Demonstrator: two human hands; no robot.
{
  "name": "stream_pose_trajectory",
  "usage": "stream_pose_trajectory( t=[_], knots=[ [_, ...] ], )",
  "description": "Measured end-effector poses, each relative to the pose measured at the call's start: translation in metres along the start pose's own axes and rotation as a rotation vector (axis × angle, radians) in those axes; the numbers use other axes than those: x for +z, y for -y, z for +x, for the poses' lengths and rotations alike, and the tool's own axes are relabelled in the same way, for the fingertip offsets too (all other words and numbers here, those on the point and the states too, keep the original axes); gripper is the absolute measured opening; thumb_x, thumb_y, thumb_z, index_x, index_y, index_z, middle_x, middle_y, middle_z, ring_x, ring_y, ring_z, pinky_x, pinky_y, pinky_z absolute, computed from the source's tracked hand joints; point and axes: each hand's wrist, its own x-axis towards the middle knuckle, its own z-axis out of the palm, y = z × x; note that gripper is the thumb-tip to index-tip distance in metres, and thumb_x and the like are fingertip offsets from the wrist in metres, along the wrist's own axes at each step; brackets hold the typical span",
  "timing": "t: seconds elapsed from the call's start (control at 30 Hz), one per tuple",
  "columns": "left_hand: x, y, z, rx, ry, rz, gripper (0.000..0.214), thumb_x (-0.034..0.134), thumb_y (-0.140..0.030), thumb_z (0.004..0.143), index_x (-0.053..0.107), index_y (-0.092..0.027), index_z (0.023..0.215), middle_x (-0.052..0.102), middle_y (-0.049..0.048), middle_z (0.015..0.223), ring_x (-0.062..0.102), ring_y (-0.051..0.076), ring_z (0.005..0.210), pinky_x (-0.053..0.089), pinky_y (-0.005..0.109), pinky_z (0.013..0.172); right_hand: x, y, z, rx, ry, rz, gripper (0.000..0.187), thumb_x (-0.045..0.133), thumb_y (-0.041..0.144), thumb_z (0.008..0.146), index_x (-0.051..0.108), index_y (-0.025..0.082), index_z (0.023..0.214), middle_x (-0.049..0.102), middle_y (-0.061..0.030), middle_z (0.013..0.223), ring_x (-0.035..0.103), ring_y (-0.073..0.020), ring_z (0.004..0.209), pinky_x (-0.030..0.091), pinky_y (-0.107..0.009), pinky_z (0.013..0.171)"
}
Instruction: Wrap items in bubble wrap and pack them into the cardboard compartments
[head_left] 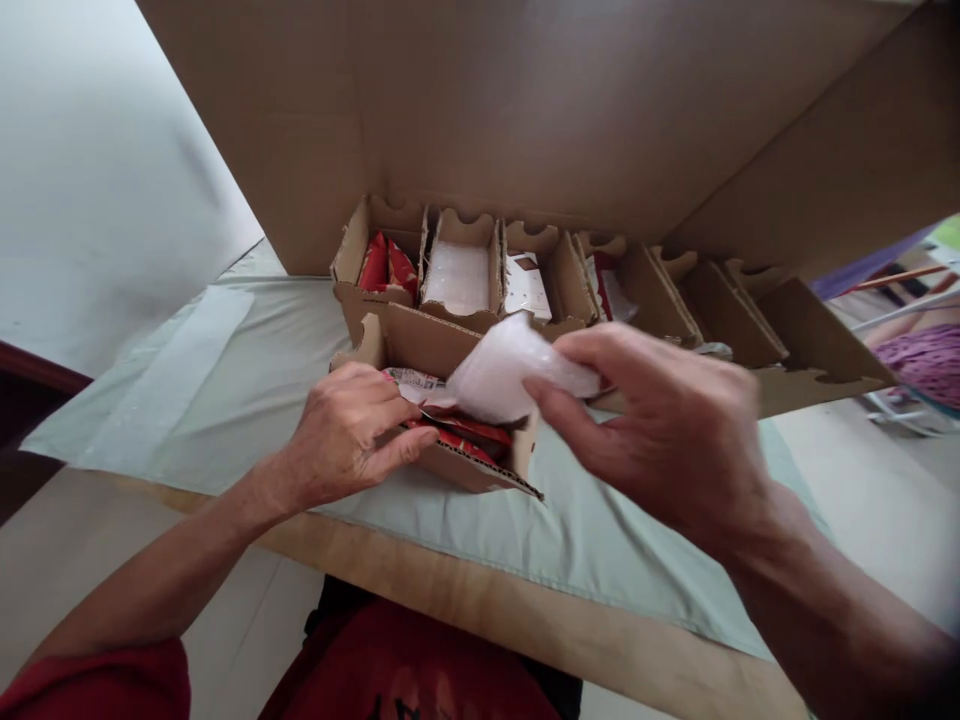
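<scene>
My right hand (660,430) pinches a piece of white, translucent bubble wrap (499,375) between thumb and fingers. The wrap hangs over the right part of a small open cardboard box (439,345) that stands in front of me. My left hand (356,435) grips the near left edge of this box, its fingers over the rim and its thumb along the front wall. Inside the box lie red printed packets (472,440), partly covered by the wrap and my hand. A white label with a printed code (414,382) shows beside my left fingers.
Behind stands a row of cardboard compartments (532,240) with red packets (388,262), a bubble-wrapped item (457,275) and a white box (527,285). A large cardboard panel (510,110) rises at the back. Pale green cloth (277,350) covers the wooden table (360,560).
</scene>
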Motion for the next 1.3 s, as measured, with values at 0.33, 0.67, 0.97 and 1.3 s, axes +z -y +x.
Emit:
stream_pose_trajectory(
  t=[0.33, 0.67, 0.97, 1.3],
  knots=[
    [0.001, -0.002, -0.009, 0.025, -0.031, 0.009, 0.032, 0.059, -0.040, 0.098, 0.073, -0.020, 0.077, 0.074, 0.0026, 0.071, 0.067, 0.019, 0.067, 0.052, 0.037, 0.076, 0.030, 0.001, 0.020, -0.111, 0.639, -0.332, 0.008, 0.059, 0.020, 0.091, 0.066, 0.019, 0.092, 0.073, -0.0051, 0.080, 0.065, -0.0187, 0.064, 0.029, -0.027, 0.054],
    [0.001, -0.002, -0.016, 0.058, -0.039, 0.012, 0.022, 0.063, -0.037, 0.096, 0.073, -0.021, 0.085, 0.075, 0.0033, 0.075, 0.069, 0.020, 0.070, 0.054, 0.038, 0.075, 0.055, 0.008, 0.045, -0.070, 0.799, -0.330, 0.011, 0.062, 0.021, 0.091, 0.071, 0.016, 0.095, 0.077, -0.0113, 0.083, 0.074, -0.0281, 0.079, 0.045, -0.031, 0.062],
    [0.003, -0.001, -0.017, 0.060, -0.072, 0.015, 0.024, 0.064, -0.039, 0.095, 0.072, -0.020, 0.083, 0.074, 0.0032, 0.073, 0.068, 0.020, 0.069, 0.052, 0.037, 0.072, 0.078, 0.008, 0.022, -0.064, 0.962, -0.298, 0.020, 0.059, 0.022, 0.096, 0.077, 0.014, 0.093, 0.078, -0.0163, 0.088, 0.076, -0.0279, 0.090, 0.053, -0.032, 0.074],
    [0.005, -0.001, -0.013, 0.060, -0.091, 0.070, 0.029, 0.060, -0.042, 0.097, 0.073, -0.021, 0.083, 0.072, 0.0029, 0.070, 0.066, 0.019, 0.068, 0.051, 0.036, 0.072, 0.093, 0.012, 0.027, -0.068, 1.012, -0.273, 0.017, 0.064, 0.020, 0.094, 0.080, 0.015, 0.092, 0.079, -0.0156, 0.090, 0.076, -0.0282, 0.093, 0.053, -0.033, 0.076]
  ],
)
